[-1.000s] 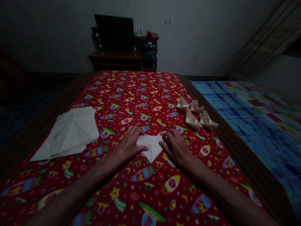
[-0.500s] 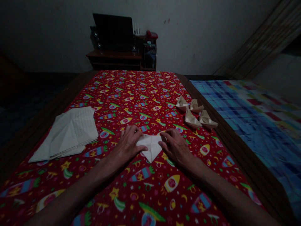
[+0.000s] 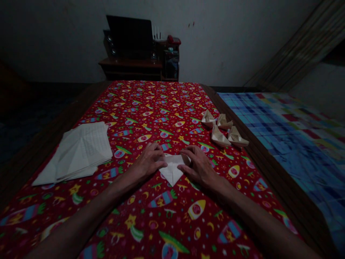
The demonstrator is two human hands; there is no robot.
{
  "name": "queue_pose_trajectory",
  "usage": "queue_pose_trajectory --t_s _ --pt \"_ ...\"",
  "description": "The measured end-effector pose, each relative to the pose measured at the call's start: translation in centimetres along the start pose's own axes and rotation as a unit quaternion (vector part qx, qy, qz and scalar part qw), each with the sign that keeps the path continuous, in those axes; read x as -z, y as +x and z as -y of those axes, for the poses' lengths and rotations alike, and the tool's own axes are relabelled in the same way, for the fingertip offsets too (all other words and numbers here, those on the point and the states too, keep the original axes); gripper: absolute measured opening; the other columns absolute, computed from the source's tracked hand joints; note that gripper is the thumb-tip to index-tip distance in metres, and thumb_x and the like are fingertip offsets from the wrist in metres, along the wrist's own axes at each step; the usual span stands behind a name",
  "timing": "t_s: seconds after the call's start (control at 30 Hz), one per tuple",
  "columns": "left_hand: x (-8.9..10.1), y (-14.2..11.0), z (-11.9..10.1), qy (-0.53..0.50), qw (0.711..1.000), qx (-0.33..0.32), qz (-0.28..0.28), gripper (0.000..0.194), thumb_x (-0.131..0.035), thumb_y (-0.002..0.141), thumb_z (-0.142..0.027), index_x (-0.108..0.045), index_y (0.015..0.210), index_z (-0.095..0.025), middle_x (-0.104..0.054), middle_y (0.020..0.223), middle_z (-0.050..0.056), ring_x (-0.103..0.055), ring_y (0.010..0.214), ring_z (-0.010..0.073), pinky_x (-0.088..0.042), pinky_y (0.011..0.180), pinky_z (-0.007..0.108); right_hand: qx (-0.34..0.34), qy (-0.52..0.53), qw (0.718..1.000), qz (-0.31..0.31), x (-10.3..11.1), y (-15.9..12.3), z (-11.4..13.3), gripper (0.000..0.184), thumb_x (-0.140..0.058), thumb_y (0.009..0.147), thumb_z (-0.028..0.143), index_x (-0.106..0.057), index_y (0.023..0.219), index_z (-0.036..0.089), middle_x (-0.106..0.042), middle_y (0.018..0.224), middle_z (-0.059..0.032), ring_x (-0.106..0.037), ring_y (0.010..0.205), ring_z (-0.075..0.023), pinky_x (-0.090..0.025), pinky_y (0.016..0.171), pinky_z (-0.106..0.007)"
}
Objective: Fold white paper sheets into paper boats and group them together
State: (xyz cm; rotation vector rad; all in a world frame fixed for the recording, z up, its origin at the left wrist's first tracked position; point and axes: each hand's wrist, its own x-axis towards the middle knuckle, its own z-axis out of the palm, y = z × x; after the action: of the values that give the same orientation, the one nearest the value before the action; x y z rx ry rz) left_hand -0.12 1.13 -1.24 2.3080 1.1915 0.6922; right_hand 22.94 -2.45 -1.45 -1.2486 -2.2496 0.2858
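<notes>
A small folded piece of white paper (image 3: 173,172) lies on the red patterned cloth (image 3: 151,118), its point toward me and a crease down its middle. My left hand (image 3: 151,158) grips its left corner between thumb and fingers. At the right corner, my right hand (image 3: 201,163) pinches the paper, thumb on top and fingers behind; the edge there is lifted and bent inward. Several folded paper boats (image 3: 220,136) sit in a cluster beyond my right hand. A stack of paper sheets (image 3: 83,147), the top one creased, rests to my left.
Brown table edges (image 3: 258,158) run along both sides of the cloth. A blue checked sheet (image 3: 269,133) spreads out at the right. Against the far wall stand a black monitor (image 3: 130,37) on a wooden desk (image 3: 132,64) and a red telephone (image 3: 174,39).
Both thumbs have moved inward over the paper. My right hand has shifted left and raised the right corner, bending it inward. The boats and the stack have not moved.
</notes>
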Motion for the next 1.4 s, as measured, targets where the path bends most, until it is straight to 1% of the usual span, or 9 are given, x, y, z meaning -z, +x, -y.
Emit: queue_pose_trajectory --t_s 0.23,0.4,0.53,0.63,0.73,0.9,1.07,1.27,1.4 --pt "0.4 -0.3 0.3 -0.041 0.998 -0.039 0.032 0.007 -0.062 0.078 -0.023 -0.061 0.074 -0.017 -0.06 0.077 0.0 -0.055 0.076 0.0144 -0.043 0.07 0.026 -0.016 0.04 0.999 -0.003 0.1 0.2 0.1 0.012 -0.058 0.084 0.031 -0.059 0.085 0.019 -0.058 0.085 -0.0046 -0.054 0.079 -0.0177 -0.043 0.07 -0.031" --pt "0.2 0.1 -0.1 0.004 0.998 -0.048 0.042 0.018 -0.06 0.078 -0.031 -0.062 0.092 -0.019 -0.063 0.088 0.001 -0.057 0.083 0.0176 -0.043 0.074 0.029 -0.02 0.073 0.997 0.01 0.2 0.4 0.1 0.014 -0.057 0.084 0.028 -0.06 0.094 0.018 -0.064 0.085 -0.0038 -0.058 0.076 -0.0158 -0.043 0.068 -0.028" --pt "0.1 0.3 -0.8 0.021 0.998 -0.046 0.049 0.009 -0.059 0.079 -0.026 -0.063 0.081 -0.017 -0.061 0.078 0.001 -0.056 0.077 0.0163 -0.042 0.068 0.026 0.007 0.084 0.996 0.025 0.3 0.4 -0.3 0.015 -0.059 0.083 0.032 -0.061 0.089 0.018 -0.063 0.08 -0.0022 -0.057 0.072 -0.0149 -0.042 0.065 -0.026" --pt "0.1 -0.1 -1.2 0.014 0.998 -0.051 0.031 0.006 -0.057 0.08 -0.018 -0.062 0.075 -0.017 -0.06 0.074 0.0 -0.056 0.074 0.0149 -0.041 0.065 0.024 0.021 0.075 0.997 0.007 0.3 0.1 -0.4 0.01 -0.056 0.084 0.025 -0.06 0.079 0.017 -0.06 0.075 -0.0024 -0.054 0.07 -0.0147 -0.041 0.062 -0.025" --pt "0.3 -0.9 -1.2 0.044 0.996 -0.08 0.011 0.011 -0.053 0.082 -0.013 -0.06 0.074 -0.017 -0.059 0.077 0.002 -0.055 0.077 0.0153 -0.042 0.068 0.026 0.06 0.036 0.997 -0.021 0.1 -0.4 -0.4 0.016 -0.048 0.087 0.018 -0.06 0.076 0.018 -0.059 0.075 -0.0047 -0.052 0.071 -0.0156 -0.04 0.062 -0.026" --pt "0.9 -2.3 -0.9 0.17 0.973 -0.156 0.027 0.016 -0.045 0.091 -0.018 -0.06 0.087 -0.017 -0.06 0.089 0.006 -0.053 0.084 0.018 -0.043 0.075 0.031 0.168 -0.096 0.981 -0.008 0.4 -1.4 -0.2 0.018 -0.044 0.091 0.019 -0.062 0.089 0.018 -0.06 0.085 -0.0078 -0.048 0.077 -0.0182 -0.04 0.067 -0.031" --pt "1.6 -4.0 -0.5 0.243 0.946 -0.211 0.033 0.021 -0.046 0.09 -0.016 -0.06 0.105 -0.018 -0.061 0.101 0.008 -0.055 0.096 0.0217 -0.043 0.082 0.037 0.188 -0.143 0.971 0.044 1.9 -2.3 0.3 0.02 -0.047 0.09 0.018 -0.061 0.103 0.017 -0.061 0.099 -0.0102 -0.05 0.086 -0.0204 -0.042 0.073 -0.036" --pt "0.5 -5.8 -2.3 0.249 0.948 -0.185 0.066 0.045 -0.039 0.085 -0.005 -0.045 0.129 -0.012 -0.05 0.133 0.013 -0.041 0.126 0.0245 -0.032 0.106 0.045 0.198 -0.145 0.968 0.06 1.9 -3.1 0.7 0.026 -0.047 0.088 0.015 -0.059 0.112 0.017 -0.062 0.115 -0.0101 -0.053 0.103 -0.0244 -0.041 0.084 -0.045" --pt "-1.3 -6.0 -4.1 0.2 0.961 -0.167 0.094 0.051 -0.04 0.09 -0.02 -0.03 0.14 -0.013 -0.033 0.146 0.012 -0.024 0.137 0.0234 -0.029 0.11 0.042 0.195 -0.122 0.97 0.082 1.4 -3.4 1.4 0.042 -0.043 0.087 0.012 -0.047 0.128 0.019 -0.057 0.126 -0.0091 -0.051 0.115 -0.0225 -0.036 0.099 -0.049"
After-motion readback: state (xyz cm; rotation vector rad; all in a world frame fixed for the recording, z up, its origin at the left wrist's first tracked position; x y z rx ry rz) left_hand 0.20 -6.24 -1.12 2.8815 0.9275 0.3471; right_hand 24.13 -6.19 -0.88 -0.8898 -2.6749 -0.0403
